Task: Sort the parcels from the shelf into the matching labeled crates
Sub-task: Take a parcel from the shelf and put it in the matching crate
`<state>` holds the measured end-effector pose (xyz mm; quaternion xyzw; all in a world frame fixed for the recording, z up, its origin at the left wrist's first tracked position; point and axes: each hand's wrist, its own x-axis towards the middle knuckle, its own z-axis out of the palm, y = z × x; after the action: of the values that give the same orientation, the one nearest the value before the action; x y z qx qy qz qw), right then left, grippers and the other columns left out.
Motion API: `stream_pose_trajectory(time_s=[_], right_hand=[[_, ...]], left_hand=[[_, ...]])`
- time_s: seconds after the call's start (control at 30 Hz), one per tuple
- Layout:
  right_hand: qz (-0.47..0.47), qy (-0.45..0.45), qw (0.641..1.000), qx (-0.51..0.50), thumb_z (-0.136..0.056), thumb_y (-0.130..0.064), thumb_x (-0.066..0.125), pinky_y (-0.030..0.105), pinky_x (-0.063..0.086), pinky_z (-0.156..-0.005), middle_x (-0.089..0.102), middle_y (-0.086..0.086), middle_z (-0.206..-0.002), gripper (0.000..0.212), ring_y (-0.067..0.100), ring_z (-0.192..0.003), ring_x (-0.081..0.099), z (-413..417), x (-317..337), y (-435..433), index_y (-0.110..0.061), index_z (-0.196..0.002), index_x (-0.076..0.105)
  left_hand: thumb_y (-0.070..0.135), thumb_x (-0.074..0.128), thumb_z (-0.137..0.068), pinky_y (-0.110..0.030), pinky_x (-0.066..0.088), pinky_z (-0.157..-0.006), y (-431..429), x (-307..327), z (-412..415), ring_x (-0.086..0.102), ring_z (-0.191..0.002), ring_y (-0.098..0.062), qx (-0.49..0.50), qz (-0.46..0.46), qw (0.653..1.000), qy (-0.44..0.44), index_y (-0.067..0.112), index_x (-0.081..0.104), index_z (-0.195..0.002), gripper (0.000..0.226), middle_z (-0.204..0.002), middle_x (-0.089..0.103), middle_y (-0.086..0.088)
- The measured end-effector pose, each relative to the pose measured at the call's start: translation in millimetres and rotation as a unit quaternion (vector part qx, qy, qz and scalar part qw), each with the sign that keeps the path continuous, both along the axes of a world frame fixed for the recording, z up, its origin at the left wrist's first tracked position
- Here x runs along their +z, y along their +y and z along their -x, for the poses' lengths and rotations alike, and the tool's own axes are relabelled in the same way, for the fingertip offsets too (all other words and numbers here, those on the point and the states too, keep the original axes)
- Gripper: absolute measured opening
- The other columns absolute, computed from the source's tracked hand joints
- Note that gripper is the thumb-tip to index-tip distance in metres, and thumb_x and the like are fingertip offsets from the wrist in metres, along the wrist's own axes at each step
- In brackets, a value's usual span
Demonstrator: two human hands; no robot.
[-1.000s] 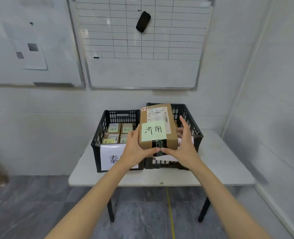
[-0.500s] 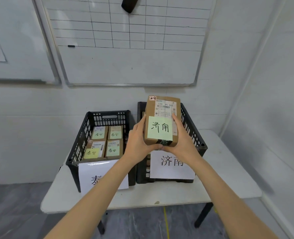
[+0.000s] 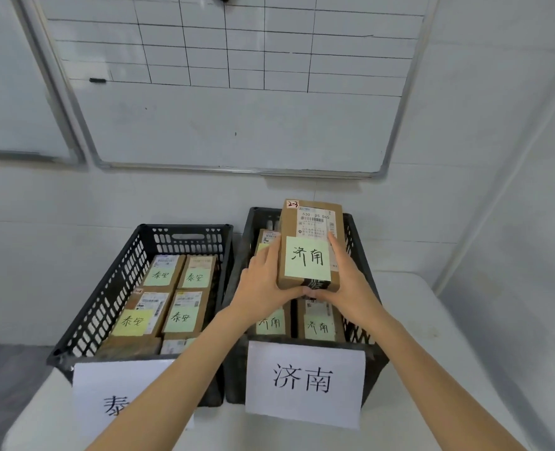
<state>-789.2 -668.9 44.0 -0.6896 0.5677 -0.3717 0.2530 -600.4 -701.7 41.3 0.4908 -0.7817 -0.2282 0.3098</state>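
This is a small parcel-sorting room, the kind found at the back of a courier depot. In the lower half of the frame a white table [image 3: 432, 353] carries a black plastic left crate [image 3: 107, 281] and right crate [image 3: 357, 242], side by side. Each is fronted by a paper sign [image 3: 305, 382] with a place name in large characters. Both hold brown cardboard parcels [image 3: 185, 314] with shipping labels and green sticky notes, and the uppermost parcel [image 3: 311, 222] shows a printed barcode. A grid-ruled whiteboard [image 3: 237, 125] fills the upper centre, and a second board [image 3: 9, 92] hangs at upper left. The tiled walls [image 3: 513, 157] are plain white, and the floor [image 3: 3, 369] at lower left is grey.
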Motion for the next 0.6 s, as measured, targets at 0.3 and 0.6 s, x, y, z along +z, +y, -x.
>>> stream_pose_trajectory(time_s=[0.3, 0.6], right_hand=[[-0.071, 0.017, 0.997, 0.005, -0.078, -0.015, 0.083, 0.039, 0.034, -0.116, 0.026, -0.007, -0.161, 0.120, 0.008, -0.143, 0.029, 41, -47, -62, -0.035, -0.157, -0.005], [-0.169, 0.045, 0.984, -0.023, -0.080, -0.022, 0.082, 0.049, 0.026, -0.120, 0.020, -0.004, -0.164, 0.121, 0.022, -0.150, 0.020, 70, -96, -128, -0.033, -0.156, -0.011]], left_hand=[[0.066, 0.051, -0.086, -0.049, 0.028, -0.112, -48, -26, 13, 0.030, -0.138, -0.022, 0.021, 0.017, 0.990, -0.136, 0.030, 0.001, -0.156, 0.093, -0.157, 0.026, 0.002], [0.067, 0.037, -0.091, -0.045, 0.026, -0.112, -108, -41, -5, 0.027, -0.139, -0.021, 0.030, 0.038, 0.981, -0.187, 0.032, -0.001, -0.156, 0.083, -0.157, 0.026, 0.003]])
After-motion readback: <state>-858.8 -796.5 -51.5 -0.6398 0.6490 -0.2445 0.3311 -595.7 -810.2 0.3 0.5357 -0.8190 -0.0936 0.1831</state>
